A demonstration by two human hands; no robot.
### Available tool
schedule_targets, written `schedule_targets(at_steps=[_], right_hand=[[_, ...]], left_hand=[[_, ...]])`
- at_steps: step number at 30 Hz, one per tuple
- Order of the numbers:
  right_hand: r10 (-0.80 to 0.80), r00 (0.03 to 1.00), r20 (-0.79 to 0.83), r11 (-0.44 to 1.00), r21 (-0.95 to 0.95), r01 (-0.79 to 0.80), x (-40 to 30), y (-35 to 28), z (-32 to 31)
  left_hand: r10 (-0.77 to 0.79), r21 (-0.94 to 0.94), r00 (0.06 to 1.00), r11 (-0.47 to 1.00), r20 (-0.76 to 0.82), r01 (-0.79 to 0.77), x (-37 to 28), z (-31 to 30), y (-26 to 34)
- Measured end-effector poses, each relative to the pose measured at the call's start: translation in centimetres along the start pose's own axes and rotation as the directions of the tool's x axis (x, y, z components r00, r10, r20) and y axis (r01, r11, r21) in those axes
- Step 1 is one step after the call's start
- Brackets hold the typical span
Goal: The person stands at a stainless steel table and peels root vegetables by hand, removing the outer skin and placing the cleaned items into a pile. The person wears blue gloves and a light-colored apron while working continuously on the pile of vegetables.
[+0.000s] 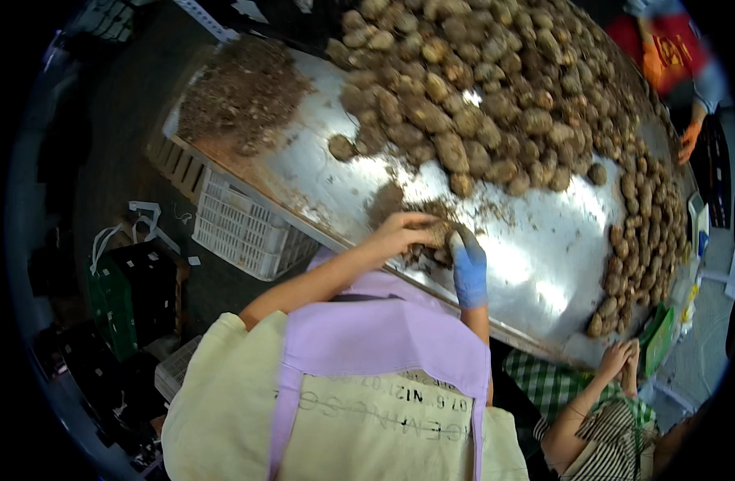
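Observation:
My bare left hand (pixel 403 233) and my right hand (pixel 468 258), in a blue glove with dirty fingers, meet over the near edge of a metal table (pixel 523 252). Between them they grip a brown, soil-covered tuber (pixel 440 233), partly hidden by my fingers. Loose dirt and root bits lie around and under the hands. Beyond them rises a large heap of dirty potato-like tubers (pixel 451 150), with one tuber (pixel 341 147) at its left end.
A mound of soil and roots (pixel 241 90) covers the table's left end. More tubers (pixel 644 240) lie at the right. White plastic crates (pixel 241 228) stand below the left edge. One person's hands (pixel 621 361) are at lower right; another person's orange-gloved hand (pixel 689 141) is at upper right.

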State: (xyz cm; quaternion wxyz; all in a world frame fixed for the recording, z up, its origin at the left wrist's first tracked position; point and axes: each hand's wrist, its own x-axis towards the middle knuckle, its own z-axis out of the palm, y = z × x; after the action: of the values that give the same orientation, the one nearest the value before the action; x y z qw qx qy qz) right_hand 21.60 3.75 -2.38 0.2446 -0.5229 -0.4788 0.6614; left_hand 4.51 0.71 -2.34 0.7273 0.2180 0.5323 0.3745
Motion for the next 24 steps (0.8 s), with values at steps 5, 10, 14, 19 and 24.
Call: schedule_targets(at_steps=[5, 10, 14, 19, 24], right_hand=[[-0.083, 0.996, 0.011, 0.993, 0.086, 0.082, 0.5, 1.8, -0.1], [-0.023, 0.996, 0.091, 0.991, 0.136, 0.011, 0.8, 1.0, 0.2], [-0.001, 0.995, 0.104, 0.988, 0.157, -0.016, 0.9, 0.8, 0.1], [-0.088, 0.964, 0.253, 0.976, 0.216, 0.032, 0.3, -0.7, 0.7], [-0.177, 0.971, 0.161, 0.972, 0.181, 0.147, 0.3, 0.8, 0.7]], left_hand=[[0.179, -0.438, 0.984, 0.885, 0.007, -0.157, 1.6, -4.2, 6.6], [0.570, -0.322, 0.699, 0.627, -0.431, -0.710, -1.2, -9.2, 24.1], [0.676, -0.209, 0.602, 0.574, -0.424, -0.792, -0.4, -8.4, 24.7], [0.480, 0.197, 0.873, 0.867, -0.084, -0.458, 2.7, -1.1, 10.6], [0.182, 0.021, 0.983, 0.983, 0.000, -0.182, 3.6, 3.4, 1.2]])
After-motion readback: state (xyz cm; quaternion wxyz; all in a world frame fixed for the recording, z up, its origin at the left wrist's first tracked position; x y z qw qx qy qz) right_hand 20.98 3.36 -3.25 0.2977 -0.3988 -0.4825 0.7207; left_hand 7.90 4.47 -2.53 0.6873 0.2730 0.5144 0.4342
